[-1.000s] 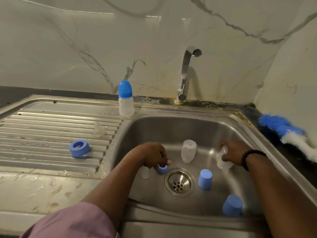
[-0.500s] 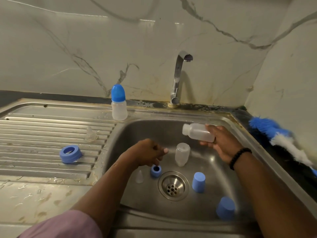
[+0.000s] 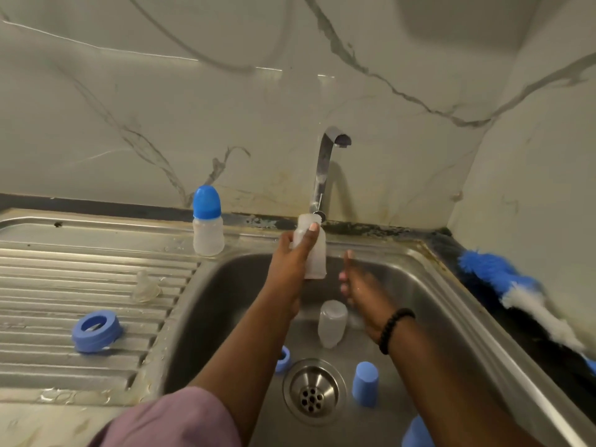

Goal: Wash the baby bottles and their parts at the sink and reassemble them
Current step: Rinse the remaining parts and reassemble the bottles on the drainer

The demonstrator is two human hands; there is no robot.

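Observation:
My left hand (image 3: 290, 258) grips a clear, capless bottle (image 3: 316, 264) upright above the back of the sink basin (image 3: 416, 304), just below the tap (image 3: 325, 169). My right hand (image 3: 353, 282) hovers beside it, fingers loose and holding nothing, blurred. Down in the basin a second clear bottle (image 3: 332, 324) stands near the drain (image 3: 311, 395), with a blue ring (image 3: 284, 359) to its left and two blue caps, one (image 3: 364, 383) beside the drain and one (image 3: 417, 433) at the bottom edge. An assembled bottle with a blue cap (image 3: 208, 222) stands on the sink's back ledge.
On the ribbed drainboard (image 3: 48, 279) lie a clear nipple (image 3: 145, 285) and a blue screw ring (image 3: 96, 330). A blue and white bottle brush (image 3: 516, 291) lies on the dark counter to the right. No water runs from the tap.
The clear bottle went from my right hand to my left hand and moved up toward the tap. My right hand let go and now is empty.

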